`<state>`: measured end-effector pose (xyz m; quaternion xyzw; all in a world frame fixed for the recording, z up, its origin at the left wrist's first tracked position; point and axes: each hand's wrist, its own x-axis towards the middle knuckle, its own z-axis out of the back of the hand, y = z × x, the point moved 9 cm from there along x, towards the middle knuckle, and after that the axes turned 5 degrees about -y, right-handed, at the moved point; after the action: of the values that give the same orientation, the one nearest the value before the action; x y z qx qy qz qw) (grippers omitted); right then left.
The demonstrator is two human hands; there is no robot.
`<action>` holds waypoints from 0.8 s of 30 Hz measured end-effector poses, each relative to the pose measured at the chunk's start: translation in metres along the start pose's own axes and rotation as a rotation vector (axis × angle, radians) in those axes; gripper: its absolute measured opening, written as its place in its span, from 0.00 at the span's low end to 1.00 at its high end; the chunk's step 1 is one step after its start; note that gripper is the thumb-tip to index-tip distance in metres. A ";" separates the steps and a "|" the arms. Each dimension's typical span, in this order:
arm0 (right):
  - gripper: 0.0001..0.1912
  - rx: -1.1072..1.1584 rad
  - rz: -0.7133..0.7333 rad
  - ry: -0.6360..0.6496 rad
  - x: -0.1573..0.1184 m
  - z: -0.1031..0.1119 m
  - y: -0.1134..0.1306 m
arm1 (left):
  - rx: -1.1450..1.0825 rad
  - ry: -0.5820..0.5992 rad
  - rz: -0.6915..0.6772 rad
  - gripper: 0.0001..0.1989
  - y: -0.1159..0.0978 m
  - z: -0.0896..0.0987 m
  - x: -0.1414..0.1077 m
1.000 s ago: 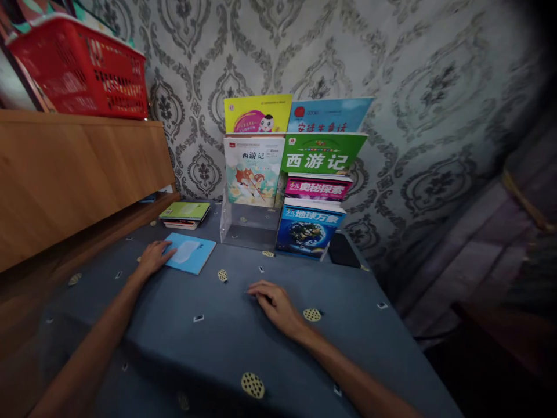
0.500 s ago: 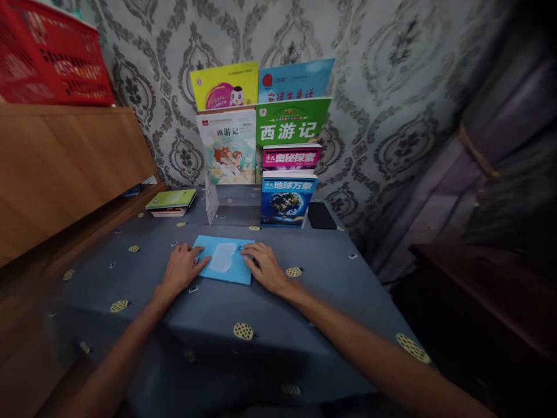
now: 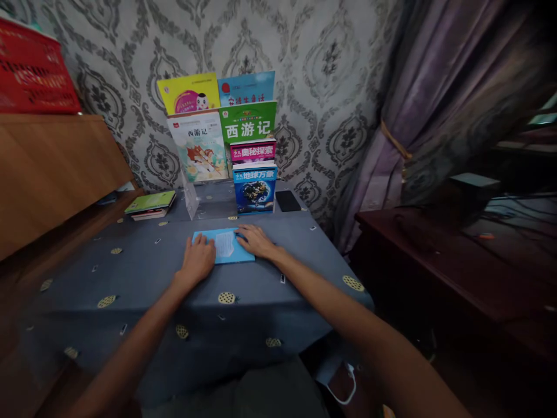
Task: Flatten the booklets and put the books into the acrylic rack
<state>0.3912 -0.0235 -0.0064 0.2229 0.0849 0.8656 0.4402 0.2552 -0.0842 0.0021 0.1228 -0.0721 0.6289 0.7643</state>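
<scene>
A thin light-blue book (image 3: 225, 244) lies closed on the patterned tablecloth, a pale printed patch on its cover. My left hand (image 3: 199, 256) rests over its left end with the palm down and the fingers pointing away from me. Across the upper right part of the cover lies my right hand (image 3: 257, 241), its fingers stretched toward the left. A small dark mark shows beside the right fingertips; I cannot tell more of it. Neither hand grips anything that I can see.
Behind the book, a clear stand (image 3: 191, 200) holds several upright books, with an Earth-cover book (image 3: 256, 191) in front. A small book stack (image 3: 150, 203) lies left, a black tablet-like slab (image 3: 288, 201) right. A red basket (image 3: 37, 72) tops the wooden cabinet (image 3: 56, 174).
The view has turned to the right. My left hand has shifted from the book's left edge to flat over its left end. The book now lies straighter; the right hand stays on it.
</scene>
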 end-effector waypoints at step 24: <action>0.21 -0.048 -0.009 0.001 -0.004 0.001 0.005 | -0.067 0.062 0.142 0.24 0.069 -0.029 0.022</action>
<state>0.3899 -0.0304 -0.0051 0.2114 0.0651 0.8657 0.4491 0.1907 -0.0425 -0.0134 0.0722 -0.0778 0.6822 0.7234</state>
